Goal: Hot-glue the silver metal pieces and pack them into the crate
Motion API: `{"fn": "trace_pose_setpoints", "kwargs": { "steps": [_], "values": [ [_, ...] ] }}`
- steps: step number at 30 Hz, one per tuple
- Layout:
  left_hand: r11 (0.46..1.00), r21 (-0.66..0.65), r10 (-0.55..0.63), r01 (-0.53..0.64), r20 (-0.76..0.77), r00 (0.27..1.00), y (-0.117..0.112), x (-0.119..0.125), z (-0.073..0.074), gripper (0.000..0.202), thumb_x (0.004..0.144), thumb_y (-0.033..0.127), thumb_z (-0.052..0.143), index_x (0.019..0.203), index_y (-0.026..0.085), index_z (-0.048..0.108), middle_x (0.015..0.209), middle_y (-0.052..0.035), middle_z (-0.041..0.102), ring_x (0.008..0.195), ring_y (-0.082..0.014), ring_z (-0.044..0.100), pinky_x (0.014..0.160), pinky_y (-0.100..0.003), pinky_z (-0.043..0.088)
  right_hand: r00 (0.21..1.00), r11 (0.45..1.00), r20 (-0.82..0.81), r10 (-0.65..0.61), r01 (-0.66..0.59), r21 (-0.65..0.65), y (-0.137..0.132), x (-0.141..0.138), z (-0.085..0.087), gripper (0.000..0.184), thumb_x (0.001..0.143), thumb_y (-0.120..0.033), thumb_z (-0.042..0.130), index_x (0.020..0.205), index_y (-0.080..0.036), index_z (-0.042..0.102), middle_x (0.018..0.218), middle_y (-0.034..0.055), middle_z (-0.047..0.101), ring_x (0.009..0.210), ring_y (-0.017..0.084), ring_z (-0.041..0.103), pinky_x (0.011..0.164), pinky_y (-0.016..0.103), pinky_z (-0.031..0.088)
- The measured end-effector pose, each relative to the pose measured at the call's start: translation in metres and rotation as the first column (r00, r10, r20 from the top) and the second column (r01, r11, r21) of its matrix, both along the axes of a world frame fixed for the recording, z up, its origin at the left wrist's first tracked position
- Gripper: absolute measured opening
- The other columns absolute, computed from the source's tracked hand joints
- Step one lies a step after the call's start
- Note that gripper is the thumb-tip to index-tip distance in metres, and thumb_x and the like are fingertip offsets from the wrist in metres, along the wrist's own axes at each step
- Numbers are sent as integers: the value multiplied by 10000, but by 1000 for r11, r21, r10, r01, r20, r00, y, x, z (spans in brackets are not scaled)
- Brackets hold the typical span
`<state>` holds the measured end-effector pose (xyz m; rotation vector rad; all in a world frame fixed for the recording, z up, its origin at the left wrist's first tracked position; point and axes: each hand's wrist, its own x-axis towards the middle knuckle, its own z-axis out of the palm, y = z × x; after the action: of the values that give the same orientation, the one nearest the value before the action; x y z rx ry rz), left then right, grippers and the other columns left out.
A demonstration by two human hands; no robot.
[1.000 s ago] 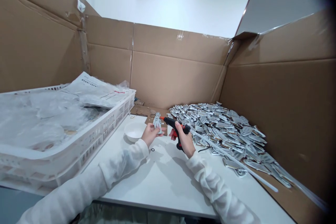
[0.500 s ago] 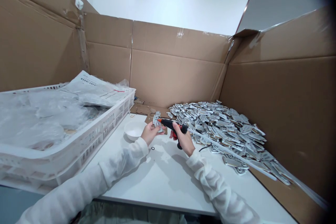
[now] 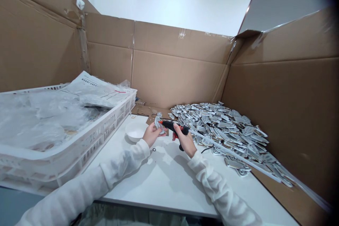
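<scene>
My right hand (image 3: 184, 140) is closed around the black and red handle of a hot glue gun (image 3: 169, 125), with a long white glue stick (image 3: 233, 154) coming out of its back end. The gun's orange nozzle meets a small grey-white flat piece (image 3: 158, 124) that my left hand (image 3: 152, 135) pinches by its lower part. What kind of piece it is, I cannot make out. Just left of my left hand stands a white bowl (image 3: 134, 131). A small dark ring (image 3: 154, 149) lies on the white table below the hands.
A heap of similar grey-white flat pieces (image 3: 222, 127) spreads at the right. On the left stands a white plastic basket (image 3: 111, 123) with clear bags and a printed paper packet (image 3: 95, 90). Cardboard walls (image 3: 174, 70) enclose the table (image 3: 159, 187) at the back and sides.
Both hands keep nearly the same place. The nozzle stays at the piece, and the glue gun has shifted only very slightly.
</scene>
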<state>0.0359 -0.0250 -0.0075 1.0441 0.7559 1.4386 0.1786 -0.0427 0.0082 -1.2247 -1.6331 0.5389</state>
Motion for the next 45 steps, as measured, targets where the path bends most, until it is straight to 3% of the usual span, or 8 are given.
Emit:
{"fn": "trace_pose_setpoints", "kwargs": {
  "steps": [7,16,27,31,34,39,45],
  "values": [
    [1000,8,-6,6,-9,1000,-1,0,1,186,679,125,611,847,110,533,818,-74,644,792,-191,630,745,-389,519,1000,999,27,-6,7,-40,2,1,-1,587,780,-611,328,394,-188,458,439,-4,445,515,141,448,617,255,335],
    [1000,8,-3,3,-15,1000,1,-1,-3,185,681,133,618,842,114,530,823,-64,642,771,-169,630,686,-317,540,999,999,42,-16,18,-44,1,0,0,587,783,-605,323,373,-192,403,439,-4,456,523,139,467,612,252,341],
    [1000,14,-5,6,-10,1000,-1,0,0,186,685,151,620,841,123,523,810,-56,645,776,-169,629,692,-318,538,1000,1000,15,-2,3,-21,2,0,-1,576,758,-627,350,378,-199,420,420,1,458,499,147,462,601,258,343],
    [1000,-4,8,-8,-14,1000,-3,1,2,162,732,157,573,849,137,463,738,-38,646,654,-131,628,671,-292,529,998,998,20,-54,54,19,1,0,-1,548,752,-617,378,407,-198,453,426,-4,480,481,146,463,591,261,337],
    [998,17,68,-68,-17,998,-2,-1,2,191,763,172,539,815,170,356,696,-10,639,521,-96,598,609,-275,513,987,985,8,-159,158,70,3,4,-1,527,749,-608,395,423,-200,464,448,1,501,507,158,483,582,265,335],
    [987,126,110,-101,-70,991,1,-5,2,294,742,265,561,775,201,276,616,34,606,460,-87,555,461,-210,429,947,947,-99,-307,314,67,12,11,-1,523,735,-636,384,476,-197,502,471,9,515,510,169,490,544,271,338],
    [978,172,159,-117,-253,954,6,-14,6,221,661,316,610,700,157,461,518,45,531,410,-56,426,401,-171,286,885,943,-331,-326,331,-44,15,9,-5,550,708,-655,395,663,-148,604,538,38,553,435,151,431,425,275,308]
  ]
}}
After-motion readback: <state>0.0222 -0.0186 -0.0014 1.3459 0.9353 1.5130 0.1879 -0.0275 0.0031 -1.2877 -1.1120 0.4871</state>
